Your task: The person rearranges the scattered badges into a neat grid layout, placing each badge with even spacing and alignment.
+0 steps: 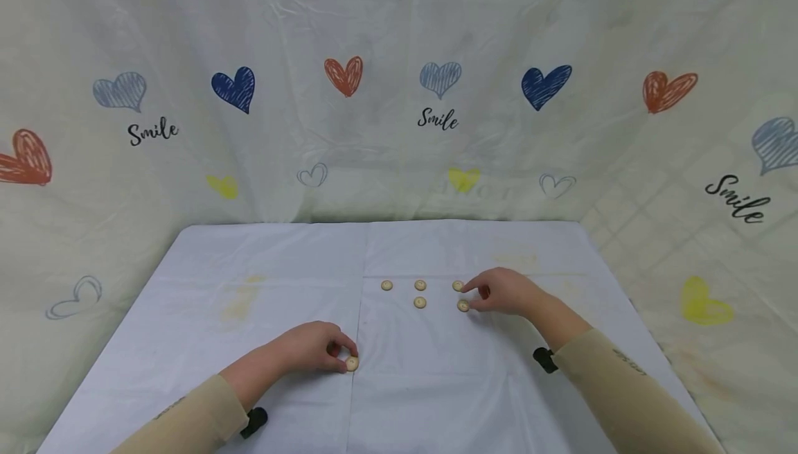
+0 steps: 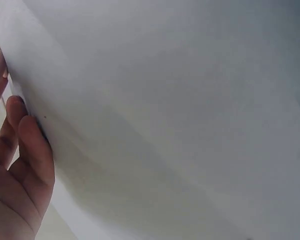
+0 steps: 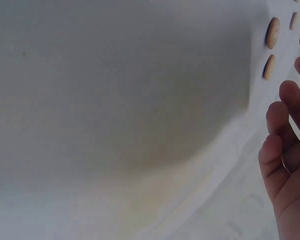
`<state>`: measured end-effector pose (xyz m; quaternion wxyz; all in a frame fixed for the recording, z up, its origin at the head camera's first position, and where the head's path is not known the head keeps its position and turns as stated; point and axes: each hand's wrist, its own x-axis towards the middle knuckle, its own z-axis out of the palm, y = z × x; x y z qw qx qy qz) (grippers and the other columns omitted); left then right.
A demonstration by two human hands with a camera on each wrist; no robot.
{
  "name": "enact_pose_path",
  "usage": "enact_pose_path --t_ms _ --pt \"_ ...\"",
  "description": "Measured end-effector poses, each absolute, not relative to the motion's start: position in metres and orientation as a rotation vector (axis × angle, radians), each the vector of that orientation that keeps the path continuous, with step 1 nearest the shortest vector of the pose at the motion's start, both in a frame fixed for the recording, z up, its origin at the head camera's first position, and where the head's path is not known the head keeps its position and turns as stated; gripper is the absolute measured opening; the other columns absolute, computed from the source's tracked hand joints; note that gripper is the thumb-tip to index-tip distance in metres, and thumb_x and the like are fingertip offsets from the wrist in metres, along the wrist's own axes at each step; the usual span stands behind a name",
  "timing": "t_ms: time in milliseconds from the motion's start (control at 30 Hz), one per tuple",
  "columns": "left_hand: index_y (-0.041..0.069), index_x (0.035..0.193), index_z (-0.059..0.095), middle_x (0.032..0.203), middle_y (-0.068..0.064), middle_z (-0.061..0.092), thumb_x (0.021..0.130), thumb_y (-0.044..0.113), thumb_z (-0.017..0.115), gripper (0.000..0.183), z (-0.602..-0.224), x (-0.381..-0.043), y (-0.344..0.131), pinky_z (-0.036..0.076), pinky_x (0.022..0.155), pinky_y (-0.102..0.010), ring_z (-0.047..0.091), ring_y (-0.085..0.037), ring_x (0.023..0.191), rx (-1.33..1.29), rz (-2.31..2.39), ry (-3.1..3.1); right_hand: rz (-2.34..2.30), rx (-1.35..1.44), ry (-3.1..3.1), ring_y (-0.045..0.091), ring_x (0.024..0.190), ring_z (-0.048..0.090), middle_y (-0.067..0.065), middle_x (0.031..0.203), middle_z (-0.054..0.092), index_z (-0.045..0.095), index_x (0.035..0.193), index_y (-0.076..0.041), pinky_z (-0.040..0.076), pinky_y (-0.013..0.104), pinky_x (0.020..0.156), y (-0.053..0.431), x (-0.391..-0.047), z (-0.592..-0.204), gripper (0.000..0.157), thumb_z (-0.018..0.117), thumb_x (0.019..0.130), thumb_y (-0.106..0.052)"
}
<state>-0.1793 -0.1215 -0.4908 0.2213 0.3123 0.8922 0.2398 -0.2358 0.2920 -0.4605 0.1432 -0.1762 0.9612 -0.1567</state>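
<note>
My left hand (image 1: 312,348) pinches a small round tan disc (image 1: 352,364) between thumb and forefinger, low over the white cloth left of centre. In the left wrist view, my left fingers (image 2: 36,150) lie along the cloth with the other fingers bent. Farther right, my right hand (image 1: 506,291) spreads its thumb and forefinger beside two similar discs. The forefinger tip is at the upper disc (image 1: 458,286), the thumb tip at the lower disc (image 1: 463,306). The right wrist view shows loosely bent right fingers (image 3: 277,120) near the discs (image 3: 273,33).
Left of the right hand, a disc (image 1: 387,285) and another disc (image 1: 420,285) line up in the upper row, with one more disc (image 1: 420,303) below. A white cloth (image 1: 206,343) covers the table. Behind hangs a pale curtain (image 1: 386,17) printed with hearts.
</note>
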Motion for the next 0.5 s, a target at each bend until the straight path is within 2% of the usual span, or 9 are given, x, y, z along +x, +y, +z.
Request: enact_pose_path --t_ms 233,500 --pt "0.034 0.1 0.076 0.07 0.014 0.055 0.084 0.029 0.079 0.017 -0.484 -0.181 -0.118 0.041 0.064 -0.026 0.048 -0.003 0.065 0.897 0.605 2.461 -0.439 -0.517 2.736 0.011 0.069 0.052 -0.007 0.073 0.057 0.076 0.109 -0.032 0.044 0.031 0.065 0.292 -0.241 -0.475 0.024 0.078 0.085 -0.033" --pt "0.035 0.096 0.074 0.068 0.015 0.054 0.083 0.029 0.079 0.015 -0.48 -0.181 -0.115 0.041 0.062 -0.026 0.048 -0.003 0.064 0.935 0.539 2.468 -0.352 -0.616 2.738 0.009 0.068 0.05 -0.011 0.072 0.056 0.078 0.102 -0.027 0.043 0.03 0.066 0.287 -0.246 -0.479 0.017 0.078 0.085 -0.033"
